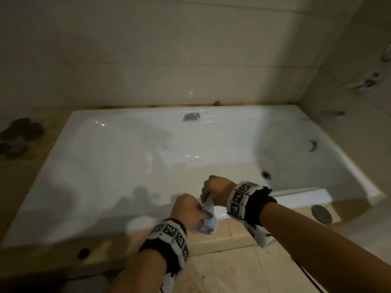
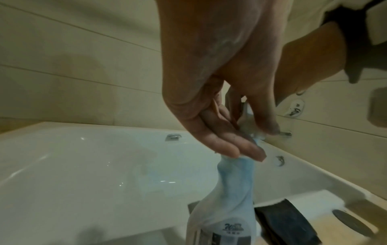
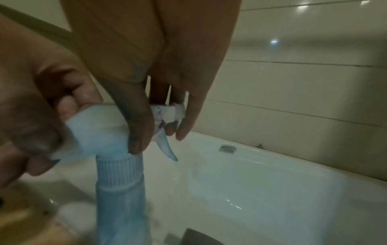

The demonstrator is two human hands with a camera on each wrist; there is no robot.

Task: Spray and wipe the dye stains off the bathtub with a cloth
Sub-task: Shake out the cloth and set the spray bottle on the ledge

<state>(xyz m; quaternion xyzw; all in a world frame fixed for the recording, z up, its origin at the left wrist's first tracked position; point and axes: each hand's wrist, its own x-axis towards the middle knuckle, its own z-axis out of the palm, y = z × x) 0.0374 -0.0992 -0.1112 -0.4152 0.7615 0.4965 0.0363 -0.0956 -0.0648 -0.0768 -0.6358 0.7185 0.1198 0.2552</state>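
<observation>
Spray bottle (image 1: 206, 216) stands nearly upright above the near rim of the bathtub (image 1: 148, 155), nozzle toward the tub. Your left hand (image 1: 186, 209) has its fingers on the back of the head; your right hand (image 1: 215, 190) pinches the nozzle end. Its label has a logo, too blurred to read.

I have the spray bottle (image 1: 206, 216) low in the middle of the head view, over the near rim of the bathtub (image 1: 131, 157). It is pale blue and see-through, with a ribbed collar, a curved trigger and a label low on its body, and it stands about upright. My left hand (image 1: 186, 210) grips its head from behind; my right hand (image 1: 213, 190) pinches the nozzle. The white glossy bathtub fills the middle of the frame.
</observation>
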